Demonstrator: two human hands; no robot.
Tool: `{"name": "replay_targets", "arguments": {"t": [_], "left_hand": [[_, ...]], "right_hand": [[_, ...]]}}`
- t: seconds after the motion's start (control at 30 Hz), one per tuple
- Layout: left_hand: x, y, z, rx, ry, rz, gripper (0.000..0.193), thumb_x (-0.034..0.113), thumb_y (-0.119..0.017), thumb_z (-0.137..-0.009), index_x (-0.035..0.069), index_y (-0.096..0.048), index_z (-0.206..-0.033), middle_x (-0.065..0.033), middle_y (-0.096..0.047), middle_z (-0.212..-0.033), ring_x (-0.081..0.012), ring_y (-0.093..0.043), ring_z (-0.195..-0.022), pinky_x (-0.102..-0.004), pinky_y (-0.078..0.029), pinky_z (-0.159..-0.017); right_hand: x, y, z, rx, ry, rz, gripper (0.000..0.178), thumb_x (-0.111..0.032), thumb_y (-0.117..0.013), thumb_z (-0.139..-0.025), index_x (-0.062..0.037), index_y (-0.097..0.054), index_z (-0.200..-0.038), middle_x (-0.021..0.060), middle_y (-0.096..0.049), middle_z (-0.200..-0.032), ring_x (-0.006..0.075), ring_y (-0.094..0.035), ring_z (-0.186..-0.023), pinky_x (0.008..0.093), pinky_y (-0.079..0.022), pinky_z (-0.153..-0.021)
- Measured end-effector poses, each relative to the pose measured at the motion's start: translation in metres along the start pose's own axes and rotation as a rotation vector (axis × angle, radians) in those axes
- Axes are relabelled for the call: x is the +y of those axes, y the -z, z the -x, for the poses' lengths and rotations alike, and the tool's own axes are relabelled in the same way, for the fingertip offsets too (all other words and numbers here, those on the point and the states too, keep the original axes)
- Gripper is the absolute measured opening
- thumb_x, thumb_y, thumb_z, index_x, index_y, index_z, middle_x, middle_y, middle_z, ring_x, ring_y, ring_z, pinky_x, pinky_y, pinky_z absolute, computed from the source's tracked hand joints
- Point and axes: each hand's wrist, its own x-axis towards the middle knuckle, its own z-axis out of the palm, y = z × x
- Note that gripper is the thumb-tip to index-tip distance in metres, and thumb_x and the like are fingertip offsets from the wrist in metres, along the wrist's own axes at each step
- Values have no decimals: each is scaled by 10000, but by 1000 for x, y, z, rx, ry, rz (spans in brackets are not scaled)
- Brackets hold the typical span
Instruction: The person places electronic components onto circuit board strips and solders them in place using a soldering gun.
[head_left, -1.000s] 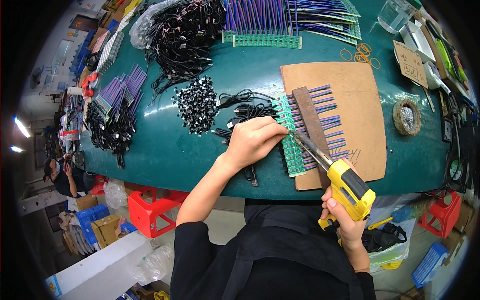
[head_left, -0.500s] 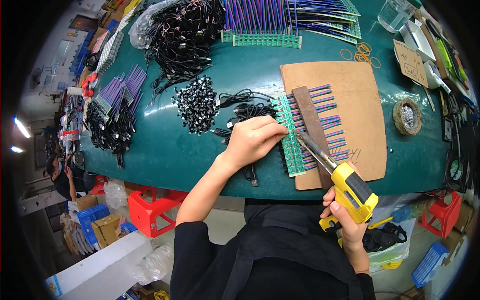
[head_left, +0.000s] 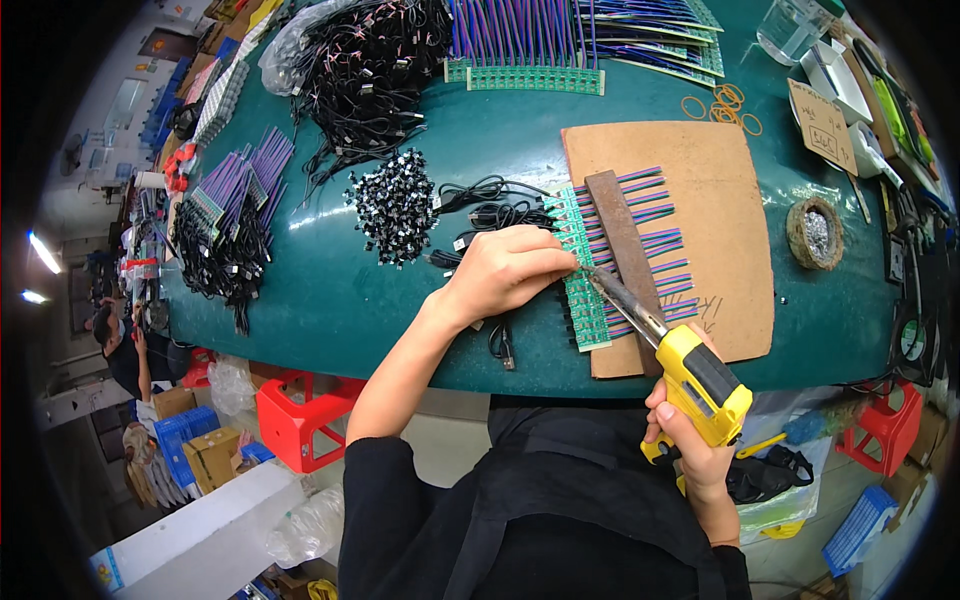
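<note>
My right hand (head_left: 694, 445) is wrapped round the handle of a yellow and black soldering gun (head_left: 700, 380). Its metal tip meets the green circuit board strip (head_left: 588, 295) around the board's middle. At that same spot, the fingertips of my left hand (head_left: 510, 268) are pinched together, and whatever they hold is hidden. Purple and blue wires (head_left: 655, 210) run out from the board's right side. Across them lies a rusty flat metal bar (head_left: 625, 235). Board and bar rest on a brown cardboard sheet (head_left: 725, 240). Black USB cables (head_left: 490, 215) lie just left of the board.
Left of the cables sits a heap of small black parts (head_left: 392, 205). Bundles of black cables (head_left: 365, 80) and more wired boards (head_left: 535, 80) lie at the back. Rubber bands (head_left: 727, 103) and a round tin of metallic shavings (head_left: 814, 235) are to the right. Red stools (head_left: 305, 420) stand below the table.
My left hand has shifted very slightly, and the soldering gun's body sits a little further left and lower. The tip stays at the board.
</note>
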Motion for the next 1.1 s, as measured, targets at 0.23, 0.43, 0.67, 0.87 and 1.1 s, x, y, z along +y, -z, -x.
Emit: {"name": "replay_targets", "arguments": {"t": [0.23,0.43,0.67,0.87,1.1], "left_hand": [[-1,1,-1,-21,5,22,148,105,-686,-749,110,-665,-896,-27,-639,-817,-219,-634,-743,-321,-508,-614],[0,1,-1,-25,5,32,144,102,-680,-752,112,-664,-895,-25,-639,-819,-216,-634,-748,-321,-509,-616],[-1,1,-1,-8,-2,42,134,105,-677,-757,108,-661,-891,-20,-627,-801,-208,-626,-729,-320,-505,-599],[-1,1,0,1,-9,30,115,113,-675,-766,108,-661,-880,-14,-617,-784,-206,-620,-717,-321,-503,-592],[1,1,-1,-5,22,39,111,116,-677,-765,110,-663,-875,-16,-619,-787,-209,-622,-720,-322,-505,-598]], "right_hand": [[-2,-2,4,31,17,-9,675,42,-585,-806,24,-286,-1411,117,-595,-845,122,-569,-654,234,-515,-560],[-7,22,2,285,283,115,572,-17,-566,-809,33,-389,-1350,134,-579,-912,140,-564,-701,232,-496,-534],[-23,93,-32,552,737,1444,737,113,-613,-710,-30,-385,-1396,148,-577,-979,310,-564,-807,362,-482,-731],[-69,102,1,444,547,1182,589,105,-539,-797,-8,-435,-1366,127,-587,-1206,155,-604,-875,278,-481,-829],[-77,76,21,460,588,856,605,-50,-526,-861,6,-312,-1424,130,-580,-1014,158,-567,-825,263,-474,-723]]}}
